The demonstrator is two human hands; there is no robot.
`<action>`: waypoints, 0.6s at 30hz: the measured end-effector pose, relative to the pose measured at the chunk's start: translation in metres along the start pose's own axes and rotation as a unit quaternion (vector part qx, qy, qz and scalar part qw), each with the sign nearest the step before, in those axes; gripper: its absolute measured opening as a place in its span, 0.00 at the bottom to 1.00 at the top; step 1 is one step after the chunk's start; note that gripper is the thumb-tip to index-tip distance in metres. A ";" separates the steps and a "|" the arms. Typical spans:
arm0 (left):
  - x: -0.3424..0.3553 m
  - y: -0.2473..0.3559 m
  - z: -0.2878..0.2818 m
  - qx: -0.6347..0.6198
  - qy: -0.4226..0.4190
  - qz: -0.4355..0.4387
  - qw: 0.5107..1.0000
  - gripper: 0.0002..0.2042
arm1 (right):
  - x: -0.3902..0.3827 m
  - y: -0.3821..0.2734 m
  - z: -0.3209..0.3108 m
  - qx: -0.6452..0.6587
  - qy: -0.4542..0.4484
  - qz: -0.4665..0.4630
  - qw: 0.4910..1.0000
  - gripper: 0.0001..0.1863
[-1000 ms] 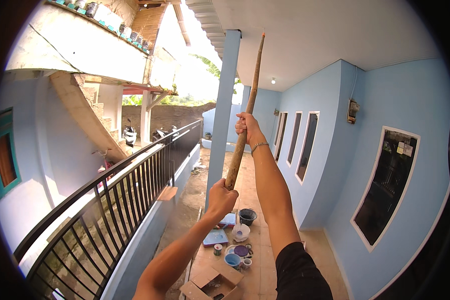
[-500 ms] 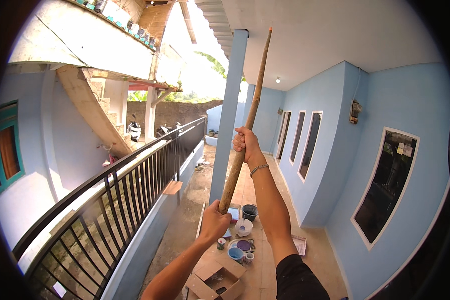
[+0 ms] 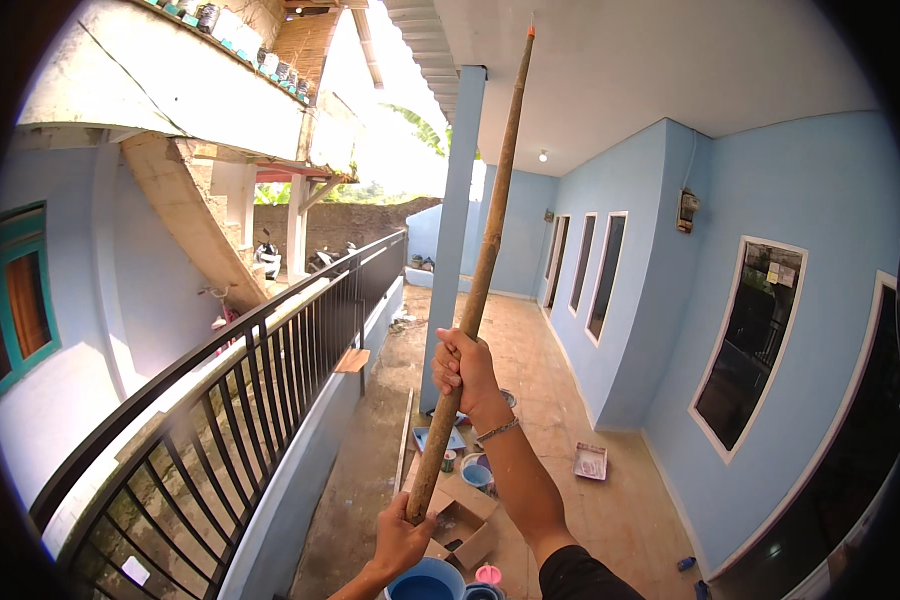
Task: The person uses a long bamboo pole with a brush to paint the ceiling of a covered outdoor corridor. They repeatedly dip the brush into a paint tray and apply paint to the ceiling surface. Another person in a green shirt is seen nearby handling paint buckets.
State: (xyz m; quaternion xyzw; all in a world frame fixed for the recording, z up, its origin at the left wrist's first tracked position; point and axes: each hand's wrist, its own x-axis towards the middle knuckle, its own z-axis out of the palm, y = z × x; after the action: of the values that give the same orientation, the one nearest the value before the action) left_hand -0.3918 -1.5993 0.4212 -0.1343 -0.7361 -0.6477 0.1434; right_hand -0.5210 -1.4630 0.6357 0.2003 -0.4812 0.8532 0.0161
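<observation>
Your right hand (image 3: 465, 372) clasps a wooden pole (image 3: 491, 240) above your left hand (image 3: 402, 538), wrapped round its near end; it slants far up toward the ceiling (image 3: 690, 60). Steadying it seems the step; the next move likely calls for avoiding the blue post (image 3: 460, 180) and left railing (image 3: 375, 270). More room shows right.

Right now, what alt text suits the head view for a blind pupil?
A person's left hand and, higher up, right hand grip a long wooden pole pointing toward a white ceiling. A black railing stands at left, a blue wall at right; a cardboard box lies below.
</observation>
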 end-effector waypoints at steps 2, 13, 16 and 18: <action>-0.037 0.001 -0.013 -0.009 0.004 -0.005 1.000 0.10 | -0.035 0.010 0.018 0.003 0.002 0.001 1.000 0.19; -0.123 -0.004 -0.025 0.040 0.040 0.016 0.998 0.07 | -0.120 0.025 0.051 -0.007 0.014 0.011 1.000 0.19; -0.097 0.010 -0.006 -0.040 0.032 0.006 0.999 0.09 | -0.096 0.004 0.039 -0.006 0.021 0.006 1.000 0.19; -0.071 0.020 0.003 -0.032 0.018 -0.001 0.999 0.09 | -0.069 -0.012 0.028 -0.002 0.016 -0.001 1.000 0.19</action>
State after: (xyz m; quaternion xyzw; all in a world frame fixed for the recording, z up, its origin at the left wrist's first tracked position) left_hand -0.3190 -1.5950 0.4116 -0.1264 -0.7125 -0.6733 0.1515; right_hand -0.4460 -1.4683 0.6331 0.1870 -0.4820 0.8556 0.0252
